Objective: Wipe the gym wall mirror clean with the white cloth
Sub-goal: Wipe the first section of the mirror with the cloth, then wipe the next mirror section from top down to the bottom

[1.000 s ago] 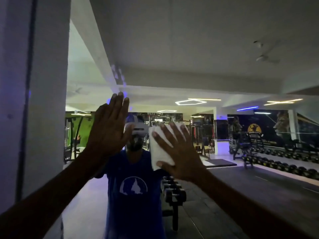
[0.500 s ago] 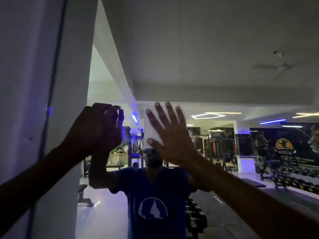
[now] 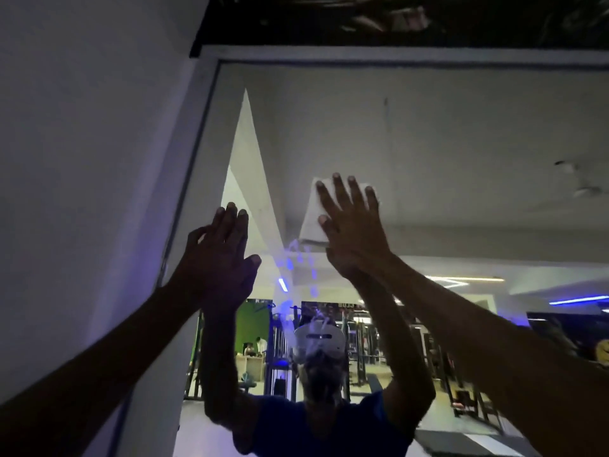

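The mirror (image 3: 461, 143) filled most of the view, set in a pale frame (image 3: 197, 133) whose left upright leaned inward and whose top rail ran under a dark strip along the ceiling line. A plain wall (image 3: 82, 143) stood to the left of the frame. The glass reflected a white ceiling, a dim gym floor with racks and machines, blue strip lights at the right, and the person in a blue shirt with both arms raised.

The right hand (image 3: 354, 222) was up high on the glass, near the upper middle of the mirror. Its fingers were straight and spread, palm flat, pressing the cloth (image 3: 311, 222) against the glass. The cloth was a folded white rectangle; its left part and lower edge showed beyond the fingers, the rest lay under the hand.

The left hand (image 3: 220, 262) was raised lower and to the left, just beside the frame's left upright. Its fingers were straight and close together, thumb out to the right, holding nothing. Whether the palm touched the glass could not be told.

Small blue light spots (image 3: 298, 258) showed on the glass between the two hands, below the cloth.
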Available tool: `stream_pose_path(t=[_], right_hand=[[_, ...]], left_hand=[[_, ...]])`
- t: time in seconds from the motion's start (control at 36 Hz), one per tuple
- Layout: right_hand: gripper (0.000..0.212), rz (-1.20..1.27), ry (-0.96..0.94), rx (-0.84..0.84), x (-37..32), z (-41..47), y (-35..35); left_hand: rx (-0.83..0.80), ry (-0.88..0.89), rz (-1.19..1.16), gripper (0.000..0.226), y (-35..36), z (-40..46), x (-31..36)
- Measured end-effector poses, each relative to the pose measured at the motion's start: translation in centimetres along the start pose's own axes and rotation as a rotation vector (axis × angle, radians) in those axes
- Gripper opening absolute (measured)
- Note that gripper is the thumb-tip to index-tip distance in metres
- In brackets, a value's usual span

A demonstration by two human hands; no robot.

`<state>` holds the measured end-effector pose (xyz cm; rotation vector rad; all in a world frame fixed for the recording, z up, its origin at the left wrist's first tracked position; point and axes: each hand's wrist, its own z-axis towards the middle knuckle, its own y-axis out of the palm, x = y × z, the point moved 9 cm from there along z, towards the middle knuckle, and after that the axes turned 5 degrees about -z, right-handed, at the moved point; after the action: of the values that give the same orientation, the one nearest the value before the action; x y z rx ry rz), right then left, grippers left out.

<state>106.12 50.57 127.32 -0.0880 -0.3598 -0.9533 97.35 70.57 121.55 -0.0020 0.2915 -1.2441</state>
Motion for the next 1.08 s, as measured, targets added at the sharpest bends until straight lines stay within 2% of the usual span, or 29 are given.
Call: stream_pose_path(t=[0.08,0.14,0.19,0.25,0.31,0.39,0.5,0.61,0.67,0.72,0.78,0.83,0.89,0.94,1.0,1.06,1.08], right_hand=[[0.064,0.132,0.146,0.073,4.4,0.3,-0.7],[0.062,0.112,0.201,0.083,6.5,0.6,-1.0],[0.058,0.096,0.195,0.053,6.6,1.0,-1.3],[0.05,0.111,0.198,0.051,6.2,1.2,-1.9],[0.034,0.152,0.223,0.054,6.3,1.5,-2.8],[0.02,0.223,0.254,-0.008,6.0,2.3,-3.9],[0.023,0.409,0.327,-0.036,5.3,3.6,-5.6],[0.027,0.583,0.306,-0.071,3.7,6.1,-6.7],[0.029,0.6,0.286,-0.102,3.0,7.0,-6.2],[0.031,0.581,0.274,-0.112,2.8,7.6,-5.4],[0.033,0.538,0.27,-0.088,3.0,8.0,-5.1],[0.039,0.409,0.277,-0.042,4.0,8.0,-5.3],[0.056,0.165,0.232,-0.022,5.2,7.8,-5.4],[0.082,0.005,0.187,-0.031,6.6,7.3,-4.5],[0.098,-0.066,0.151,-0.056,8.1,6.6,-2.6],[0.1,-0.113,0.128,-0.097,9.0,5.6,-0.7],[0.099,-0.123,0.124,-0.114,9.3,5.0,0.1]], left_hand=[[-0.003,0.004,0.001,0.091,-0.4,0.1,-0.5],[-0.047,0.008,0.0,0.092,-0.6,0.4,-0.7],[-0.047,0.062,0.053,0.085,-1.1,0.4,-0.1],[0.021,0.119,0.171,0.072,-2.1,0.5,0.7],[0.072,0.104,0.114,0.066,-3.3,0.6,1.4],[0.092,-0.064,-0.248,0.069,-5.2,0.6,1.2],[0.164,-0.277,-0.713,0.047,-6.5,1.5,0.6],[-0.097,-0.418,-1.408,0.064,-4.3,3.6,3.5],[-0.201,-0.394,-1.604,0.048,-4.4,4.6,5.8],[-0.19,-0.409,-1.716,0.025,-4.4,5.6,6.9],[-0.092,-0.45,-1.709,0.018,-4.5,6.6,6.6],[0.064,-0.565,-1.655,0.019,-4.7,7.8,4.6],[0.218,-0.676,-1.616,0.029,-5.5,9.1,1.8],[0.356,-0.702,-1.496,0.04,-7.5,10.7,-0.5],[0.467,-0.691,-1.126,0.036,-10.6,12.0,-2.1],[0.565,-0.545,-0.673,0.036,-13.8,13.7,-1.4],[0.544,-0.44,-0.47,0.04,-14.6,14.9,-0.1]])
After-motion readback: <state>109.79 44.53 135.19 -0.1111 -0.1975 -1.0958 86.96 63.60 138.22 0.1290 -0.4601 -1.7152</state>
